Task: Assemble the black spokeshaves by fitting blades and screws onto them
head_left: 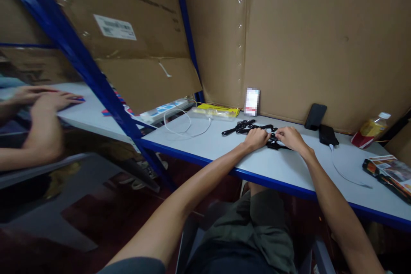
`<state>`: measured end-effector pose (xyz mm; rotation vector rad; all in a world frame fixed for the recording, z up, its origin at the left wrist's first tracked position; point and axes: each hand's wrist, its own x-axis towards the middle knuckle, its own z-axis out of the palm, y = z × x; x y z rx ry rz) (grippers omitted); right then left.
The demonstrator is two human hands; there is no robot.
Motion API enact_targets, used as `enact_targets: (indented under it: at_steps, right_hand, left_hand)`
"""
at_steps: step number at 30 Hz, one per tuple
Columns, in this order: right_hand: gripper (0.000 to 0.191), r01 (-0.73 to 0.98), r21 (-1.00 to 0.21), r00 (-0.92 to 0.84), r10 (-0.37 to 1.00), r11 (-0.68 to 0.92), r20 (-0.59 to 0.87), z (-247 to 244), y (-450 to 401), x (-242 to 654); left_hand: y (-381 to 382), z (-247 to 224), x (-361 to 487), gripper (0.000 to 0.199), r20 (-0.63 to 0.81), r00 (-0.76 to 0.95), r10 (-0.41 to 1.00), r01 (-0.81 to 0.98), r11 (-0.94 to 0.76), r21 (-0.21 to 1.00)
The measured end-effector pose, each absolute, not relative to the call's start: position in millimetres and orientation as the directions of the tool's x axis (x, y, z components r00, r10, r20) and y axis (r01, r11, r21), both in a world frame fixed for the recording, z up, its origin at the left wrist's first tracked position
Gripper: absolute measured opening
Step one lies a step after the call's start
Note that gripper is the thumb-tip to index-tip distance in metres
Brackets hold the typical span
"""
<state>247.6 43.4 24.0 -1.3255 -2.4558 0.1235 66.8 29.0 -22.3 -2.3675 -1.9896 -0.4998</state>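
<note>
Several small black tool-like items [238,127] lie in a loose pile on the grey tabletop. My left hand [257,138] rests at the right end of this pile, its fingers closed around a black item. Close beside it, my right hand [289,138] pinches the same black item [272,136] between thumb and fingers. Another dark piece [276,146] lies under and between the hands. The exact shape of the held item is too small to make out.
At the back stand a lit phone [251,102] and a dark phone [316,116]. A black power bank [328,135], a bottle [370,130] and orange-black packages [390,175] are at right. A white cable [189,135] lies left. Another person's hands [51,96] are beyond the blue post [105,90].
</note>
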Motion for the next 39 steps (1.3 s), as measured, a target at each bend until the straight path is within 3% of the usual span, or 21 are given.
enact_targets:
  at_steps: [3, 7, 13, 20, 27, 34, 39]
  right_hand:
    - [0.021, 0.841, -0.164, -0.474, 0.849, 0.515, 0.231, 23.2, 46.1, 255.4]
    - [0.022, 0.817, -0.155, -0.54, 0.831, 0.555, 0.13, 22.3, 49.4, 260.8]
    - [0.035, 0.803, -0.323, -0.565, 0.813, 0.502, -0.142, 23.8, 48.3, 259.3]
    - [0.028, 0.787, -0.345, -0.579, 0.806, 0.512, -0.123, 25.4, 47.6, 259.4]
    - [0.019, 0.776, -0.195, -0.623, 0.776, 0.599, -0.097, 23.8, 54.3, 258.7]
    - [0.015, 0.767, -0.193, -0.636, 0.766, 0.612, -0.094, 23.1, 55.5, 260.6]
    - [0.011, 0.777, -0.25, -0.615, 0.781, 0.578, -0.107, 24.8, 51.6, 259.1]
  left_hand:
    - [28.4, -21.5, 67.1, 0.055, 0.253, 0.141, 0.957, 0.965, -0.19, 0.179]
    - [26.8, -19.3, 67.7, 0.057, 0.251, 0.149, 0.956, 0.967, -0.194, 0.166]
    - [26.3, -18.5, 67.7, 0.056, 0.248, 0.148, 0.957, 0.966, -0.194, 0.171]
    - [27.7, -20.4, 67.8, 0.057, 0.252, 0.149, 0.956, 0.963, -0.198, 0.181]
    - [28.8, -21.3, 68.0, 0.056, 0.266, 0.15, 0.952, 0.969, -0.195, 0.15]
    - [31.6, -25.5, 66.0, 0.057, 0.278, 0.158, 0.947, 0.965, -0.208, 0.16]
    - [30.5, -25.2, 64.0, 0.055, 0.324, 0.355, 0.877, 0.913, -0.399, 0.081]
